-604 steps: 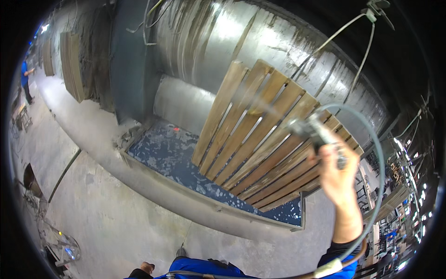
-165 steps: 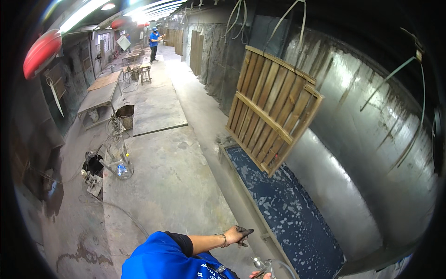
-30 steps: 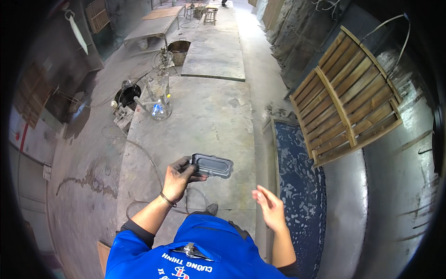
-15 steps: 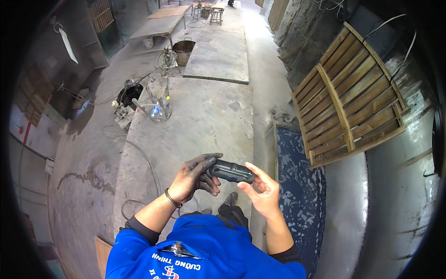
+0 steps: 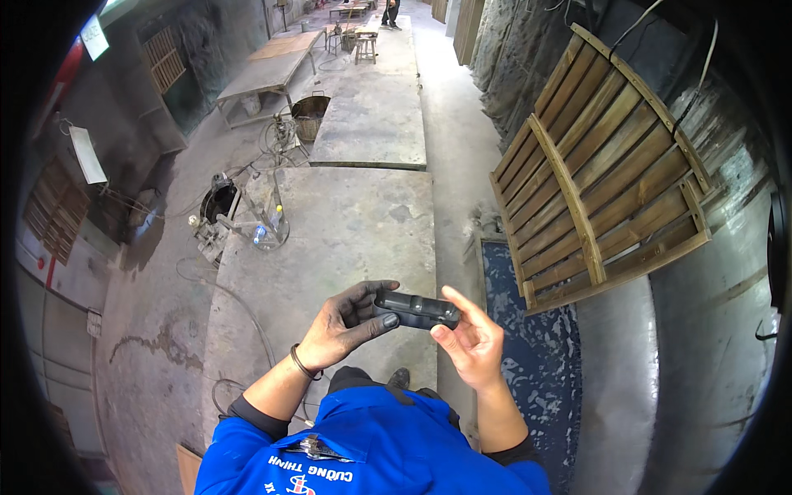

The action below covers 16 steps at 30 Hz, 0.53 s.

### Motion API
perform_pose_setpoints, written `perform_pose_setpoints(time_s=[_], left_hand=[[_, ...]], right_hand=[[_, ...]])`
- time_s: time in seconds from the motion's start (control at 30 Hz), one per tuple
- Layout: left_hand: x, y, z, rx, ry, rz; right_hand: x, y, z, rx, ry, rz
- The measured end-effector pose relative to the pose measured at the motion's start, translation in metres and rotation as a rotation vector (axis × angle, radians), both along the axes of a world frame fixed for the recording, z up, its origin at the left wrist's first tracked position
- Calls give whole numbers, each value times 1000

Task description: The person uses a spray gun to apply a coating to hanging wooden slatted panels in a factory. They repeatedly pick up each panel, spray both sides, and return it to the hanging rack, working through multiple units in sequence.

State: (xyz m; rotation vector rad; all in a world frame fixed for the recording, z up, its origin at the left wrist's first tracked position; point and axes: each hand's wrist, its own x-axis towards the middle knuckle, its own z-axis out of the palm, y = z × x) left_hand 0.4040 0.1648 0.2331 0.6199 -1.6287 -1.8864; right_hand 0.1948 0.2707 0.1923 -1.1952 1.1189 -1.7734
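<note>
A black, glossy oblong object (image 5: 419, 307), hollowed and ridged along its upper face, is held in front of my blue shirt; its exact kind does not show. My left hand (image 5: 340, 323), smudged dark on the fingers, grips its left end, thumb along the near side and fingers behind. At the other end my right hand (image 5: 474, 342) pinches it between thumb and fingertips. The object lies nearly level, its right end slightly lower. Both hands are above a grey concrete slab.
A long concrete slab (image 5: 363, 223) runs ahead of me. On its left are a clear bottle (image 5: 261, 234), a metal stand and a hose. At right, a wooden slatted panel (image 5: 602, 173) leans over a trough of dark liquid (image 5: 536, 363). Far off are a basket (image 5: 309, 117), tables and a person (image 5: 390, 15).
The black object has been turned so its hollow face shows differently. My left thumb has moved from the top to the near side. The view has tilted up, showing more of the distant person.
</note>
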Motion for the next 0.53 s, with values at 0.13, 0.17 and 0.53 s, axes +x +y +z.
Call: perform_pose_setpoints(time_s=[0.13,0.17,0.53], left_hand=[[-17,-12,36,-103,76,26],[-22,-15,48,-100,167,51],[-28,-113,172,-723,326,631]], right_hand=[[-20,-16,43,-106,-7,63],[-26,-24,60,-178,44,90],[-22,-152,217,-728,529,-277]])
